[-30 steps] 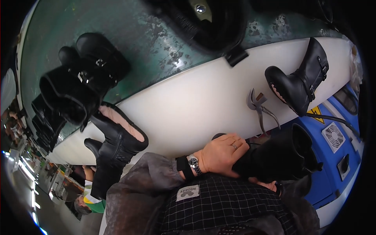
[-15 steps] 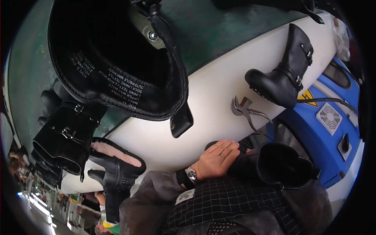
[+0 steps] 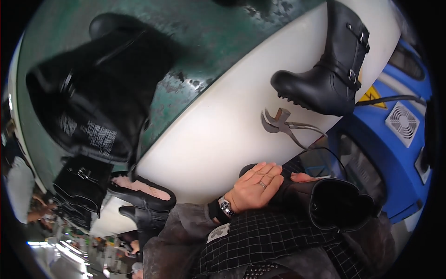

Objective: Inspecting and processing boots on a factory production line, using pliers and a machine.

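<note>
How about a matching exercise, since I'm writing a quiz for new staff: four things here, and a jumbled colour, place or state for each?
Things:
1. Pincers
2. Machine
3. Left hand
4. Tabletop

Places, colours, states:
A. Wearing a ring
B. Green, with worn patches
C. Lying on the white surface
D. Mostly blue, with a round vent

Pairs: 1-C, 2-D, 3-A, 4-B
</note>
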Demonstrator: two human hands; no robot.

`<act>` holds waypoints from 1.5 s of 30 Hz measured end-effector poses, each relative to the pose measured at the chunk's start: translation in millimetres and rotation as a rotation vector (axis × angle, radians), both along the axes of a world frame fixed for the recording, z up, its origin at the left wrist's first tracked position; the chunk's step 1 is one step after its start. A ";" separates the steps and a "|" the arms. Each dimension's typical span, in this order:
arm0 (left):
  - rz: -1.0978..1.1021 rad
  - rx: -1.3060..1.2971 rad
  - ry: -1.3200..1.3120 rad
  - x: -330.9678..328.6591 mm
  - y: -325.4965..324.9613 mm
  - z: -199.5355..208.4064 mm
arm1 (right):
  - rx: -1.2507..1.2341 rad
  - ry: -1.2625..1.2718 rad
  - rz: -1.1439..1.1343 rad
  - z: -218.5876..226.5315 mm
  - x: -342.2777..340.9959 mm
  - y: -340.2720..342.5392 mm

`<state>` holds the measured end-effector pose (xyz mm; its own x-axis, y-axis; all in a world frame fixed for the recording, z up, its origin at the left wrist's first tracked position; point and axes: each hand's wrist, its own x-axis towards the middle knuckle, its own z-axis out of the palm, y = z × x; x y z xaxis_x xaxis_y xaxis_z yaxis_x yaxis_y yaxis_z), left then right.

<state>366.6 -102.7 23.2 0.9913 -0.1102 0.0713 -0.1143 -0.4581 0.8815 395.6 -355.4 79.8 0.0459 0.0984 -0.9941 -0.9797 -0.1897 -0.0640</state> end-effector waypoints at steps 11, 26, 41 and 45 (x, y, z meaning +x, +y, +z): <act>-0.055 -0.014 -0.036 5.7 8.1 -3.1 | 0.172 -0.566 -0.173 10.0 -20.3 26.5; 0.485 -0.161 -0.123 -29.2 13.4 25.7 | 0.501 -0.854 0.660 30.9 59.8 71.7; 0.617 -0.228 0.191 -92.1 168.4 106.8 | 0.440 -1.855 1.283 -39.9 21.1 136.5; 1.280 -0.278 -0.019 -163.2 237.7 121.9 | 0.270 -2.017 1.590 -72.8 25.2 114.0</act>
